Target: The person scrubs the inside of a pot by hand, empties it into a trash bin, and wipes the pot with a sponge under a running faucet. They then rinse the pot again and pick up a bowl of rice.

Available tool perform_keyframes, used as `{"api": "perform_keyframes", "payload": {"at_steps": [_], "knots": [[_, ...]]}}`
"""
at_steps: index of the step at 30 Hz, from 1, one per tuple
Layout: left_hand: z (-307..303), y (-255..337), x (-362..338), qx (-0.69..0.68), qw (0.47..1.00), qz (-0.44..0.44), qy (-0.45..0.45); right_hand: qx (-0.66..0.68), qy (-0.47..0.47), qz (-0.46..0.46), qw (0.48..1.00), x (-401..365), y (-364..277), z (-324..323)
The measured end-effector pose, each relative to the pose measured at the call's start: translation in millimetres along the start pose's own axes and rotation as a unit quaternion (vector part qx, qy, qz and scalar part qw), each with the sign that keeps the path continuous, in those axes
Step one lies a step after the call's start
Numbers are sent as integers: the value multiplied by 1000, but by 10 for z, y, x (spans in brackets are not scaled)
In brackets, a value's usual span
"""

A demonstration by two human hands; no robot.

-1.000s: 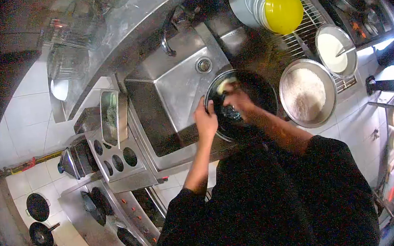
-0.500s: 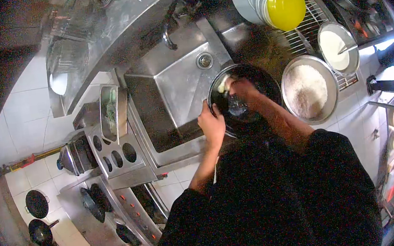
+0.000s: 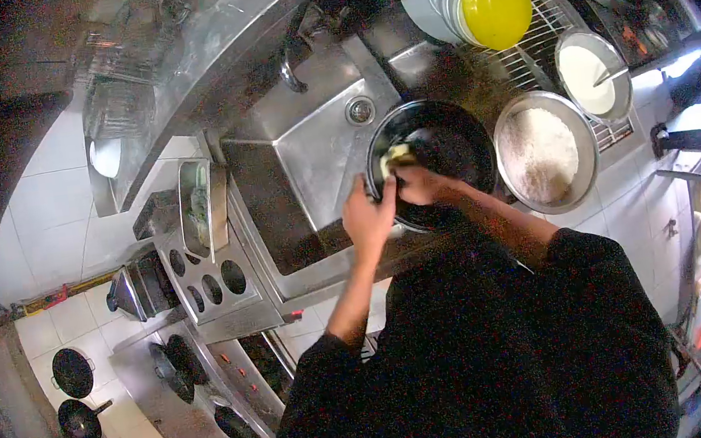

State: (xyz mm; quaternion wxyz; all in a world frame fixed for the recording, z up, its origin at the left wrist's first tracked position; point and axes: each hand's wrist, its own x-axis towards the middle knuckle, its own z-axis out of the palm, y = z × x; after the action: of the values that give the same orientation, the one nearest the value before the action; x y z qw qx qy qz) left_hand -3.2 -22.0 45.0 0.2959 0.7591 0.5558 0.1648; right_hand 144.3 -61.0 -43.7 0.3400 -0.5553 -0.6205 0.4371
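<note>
A black round pan (image 3: 464, 128) with a dark, shiny inside sits at the sink's right edge, in front of me. My left hand (image 3: 368, 218) grips its left rim, the thumb stretched along the edge. Inside the pan, close to that thumb, is my right hand (image 3: 422, 186), its fingers closed at a pale yellow, soft-looking piece (image 3: 398, 154). Blur and the fingers partly hide this piece, so I cannot make out its kind.
Left of the pan lies a steel sink (image 3: 322, 165) with a faucet (image 3: 291, 73). To the right stand a metal bowl of white powder (image 3: 548, 151), a bowl of white liquid (image 3: 592, 80) with a utensil, and a yellow container (image 3: 497, 4) over a wire rack (image 3: 550, 28).
My right hand has moved down and left inside the pan, towards my left hand, and the pale yellow piece now shows more plainly. My left hand stays at the rim.
</note>
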Motion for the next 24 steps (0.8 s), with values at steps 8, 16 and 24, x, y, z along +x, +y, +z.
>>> {"api": "perform_keyframes", "payload": {"at_steps": [8, 16, 24], "knots": [[199, -117, 265, -258, 966, -3, -12, 6, -261, -10, 965, 275, 838, 725], [232, -89, 219, -194, 980, 29, -42, 63, -360, 87, 927, 243, 625, 382], [244, -114, 129, -162, 983, 69, -42, 20, 167, 2, 986, -161, 273, 112]]}}
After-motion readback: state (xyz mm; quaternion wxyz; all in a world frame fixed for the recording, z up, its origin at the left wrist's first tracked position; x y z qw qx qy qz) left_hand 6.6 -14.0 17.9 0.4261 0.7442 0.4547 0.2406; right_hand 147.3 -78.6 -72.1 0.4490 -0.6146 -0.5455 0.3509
